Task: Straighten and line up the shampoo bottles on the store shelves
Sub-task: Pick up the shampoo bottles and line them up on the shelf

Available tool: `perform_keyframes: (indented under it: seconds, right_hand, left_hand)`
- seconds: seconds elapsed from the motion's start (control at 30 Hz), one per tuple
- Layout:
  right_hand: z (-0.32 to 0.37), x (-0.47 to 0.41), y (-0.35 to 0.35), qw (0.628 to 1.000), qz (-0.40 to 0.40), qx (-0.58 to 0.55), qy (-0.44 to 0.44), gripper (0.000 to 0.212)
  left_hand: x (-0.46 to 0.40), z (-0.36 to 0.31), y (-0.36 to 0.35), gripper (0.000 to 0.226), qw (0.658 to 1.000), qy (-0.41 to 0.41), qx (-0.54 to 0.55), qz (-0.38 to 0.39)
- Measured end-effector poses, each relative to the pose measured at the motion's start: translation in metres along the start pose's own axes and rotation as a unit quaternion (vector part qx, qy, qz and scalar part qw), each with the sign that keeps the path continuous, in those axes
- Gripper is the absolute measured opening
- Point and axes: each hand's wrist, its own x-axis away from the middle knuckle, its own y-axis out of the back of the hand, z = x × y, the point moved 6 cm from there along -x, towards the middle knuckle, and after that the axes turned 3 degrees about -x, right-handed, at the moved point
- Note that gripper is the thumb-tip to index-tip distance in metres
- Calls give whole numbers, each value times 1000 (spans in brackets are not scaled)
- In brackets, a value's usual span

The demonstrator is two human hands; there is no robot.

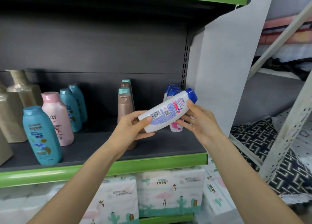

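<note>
While both forearms reach in from the bottom of the head camera view, the two hands hold one white shampoo bottle [166, 111] with a blue cap in the air, above the front right part of the dark shelf [160, 147]. The bottle lies tilted, cap up to the right, its back label with barcode facing the camera. The left hand [135, 128] grips the bottle's base, thumb across the label. The right hand [200, 120] holds the end near the cap, thumb on top, fingers underneath.

Behind it, more blue-capped white bottles [170, 92] stand at the shelf's right rear, and a small pink-and-white bottle [176, 126] stands just below the held one. A brown bottle [125, 106] stands behind the left hand, with teal-capped ones behind it. Further left stand a teal bottle [42, 136], a pink bottle [57, 118] and gold bottles [18, 92]. Tissue packs [168, 191] fill the shelf below.
</note>
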Motion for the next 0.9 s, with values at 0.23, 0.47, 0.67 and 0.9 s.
perform_keyframes:
  seconds: [0.23,0.47,0.67,0.9]
  right_hand:
    - [-3,-4,-1,998,-5,20,-60,27]
    - [0,-6,1,995,-50,35,-80,26]
    - [9,-11,-3,999,17,47,-11,16]
    - [11,-15,2,991,24,127,32,24]
  left_hand:
    - [-2,-2,-3,34,996,-37,-76,11]
    - [-3,-1,-21,41,988,-50,-142,43]
    - [-10,16,-36,36,988,46,-120,88]
    - [-19,9,-47,64,950,-50,-307,-3]
